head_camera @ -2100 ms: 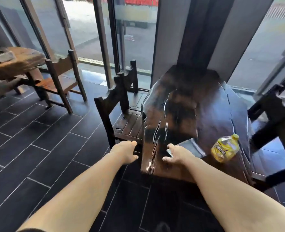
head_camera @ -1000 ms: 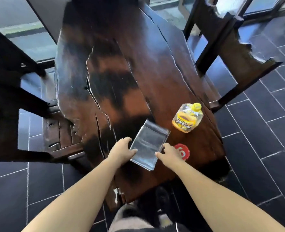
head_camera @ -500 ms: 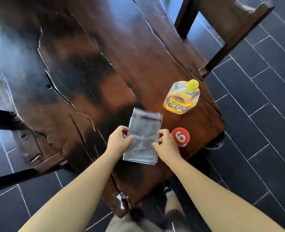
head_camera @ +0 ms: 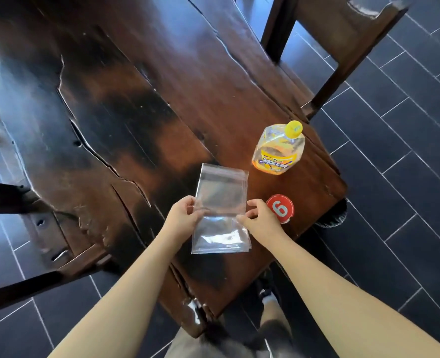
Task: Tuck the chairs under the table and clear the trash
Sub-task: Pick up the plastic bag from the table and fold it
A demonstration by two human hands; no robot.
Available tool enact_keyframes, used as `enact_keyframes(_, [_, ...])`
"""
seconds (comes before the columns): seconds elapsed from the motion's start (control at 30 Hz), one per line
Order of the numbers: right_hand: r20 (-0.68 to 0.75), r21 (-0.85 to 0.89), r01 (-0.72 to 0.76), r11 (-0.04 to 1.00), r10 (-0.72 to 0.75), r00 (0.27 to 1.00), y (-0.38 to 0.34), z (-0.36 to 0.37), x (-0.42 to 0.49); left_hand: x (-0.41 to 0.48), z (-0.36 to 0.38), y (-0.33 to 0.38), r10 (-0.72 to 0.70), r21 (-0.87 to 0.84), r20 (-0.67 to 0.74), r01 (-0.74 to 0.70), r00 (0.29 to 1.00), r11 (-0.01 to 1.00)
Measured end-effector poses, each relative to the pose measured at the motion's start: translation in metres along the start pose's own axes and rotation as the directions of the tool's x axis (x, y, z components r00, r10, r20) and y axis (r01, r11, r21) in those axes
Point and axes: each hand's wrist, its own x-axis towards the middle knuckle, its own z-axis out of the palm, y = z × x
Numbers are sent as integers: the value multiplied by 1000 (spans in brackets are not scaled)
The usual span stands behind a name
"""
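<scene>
A clear zip-top plastic bag [head_camera: 221, 200] is held just over the near end of the dark wooden table [head_camera: 136, 104]. My left hand [head_camera: 184, 219] pinches its left edge and my right hand [head_camera: 259, 219] pinches its right edge, both about midway down. A crushed yellow-capped plastic bottle [head_camera: 278, 151] stands on the table to the right of the bag. One dark wooden chair [head_camera: 343, 42] is pushed against the table's right side. Another chair [head_camera: 20, 228] sits at the left, its seat partly under the tabletop.
A round red marker with the number 6 [head_camera: 280, 208] lies on the table beside my right hand. Dark tiled floor [head_camera: 394, 177] surrounds the table. My legs and a shoe [head_camera: 268, 293] show below the table's near edge.
I stepped to the table's end and looked down. Both hands went from hovering beside the bag to pinching its edges, and the bag has lifted and straightened toward me.
</scene>
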Motion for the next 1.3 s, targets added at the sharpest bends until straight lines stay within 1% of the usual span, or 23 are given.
enact_keyframes(0.07, [68,128,-32,991,24,997,-8,-2,-5,-5,-10,7,31,-48,-4,-31,1000,998])
enact_keyframes(0.17, [142,324,-79,943,34,989,-26,-8,-14,-16,-22,20,68,-129,27,-64,997,990])
enact_keyframes(0.27, [163,411,-66,909,-3,987,-42,-16,-27,-30,-29,33,104,-187,57,-91,993,978])
enact_keyframes(0.37, [159,437,-6,899,-70,985,-56,-25,-41,-44,-31,43,151,-217,57,-135,987,967])
enact_keyframes(0.5, [77,469,109,876,-164,984,-68,-36,-57,-59,-33,56,203,-284,52,-181,978,942])
enact_keyframes(0.57, [70,487,138,863,-196,978,-72,-39,-63,-63,-37,61,217,-323,40,-193,975,927])
enact_keyframes(0.7, [71,463,188,866,-248,966,-78,-43,-72,-71,-44,69,257,-298,43,-233,965,926])
enact_keyframes(0.83, [56,479,211,852,-269,961,-78,-44,-77,-78,-44,70,272,-309,33,-249,962,918])
enact_keyframes(1.07, [-3,497,226,838,-259,966,-76,-50,-84,-84,-29,71,236,-314,5,-223,972,923])
enact_keyframes(1.2, [-13,500,245,831,-276,961,-66,-68,-85,-86,-11,81,224,-320,6,-211,975,924])
enact_keyframes(1.3, [-33,491,258,832,-278,960,-50,-90,-84,-88,13,94,212,-309,40,-190,976,932])
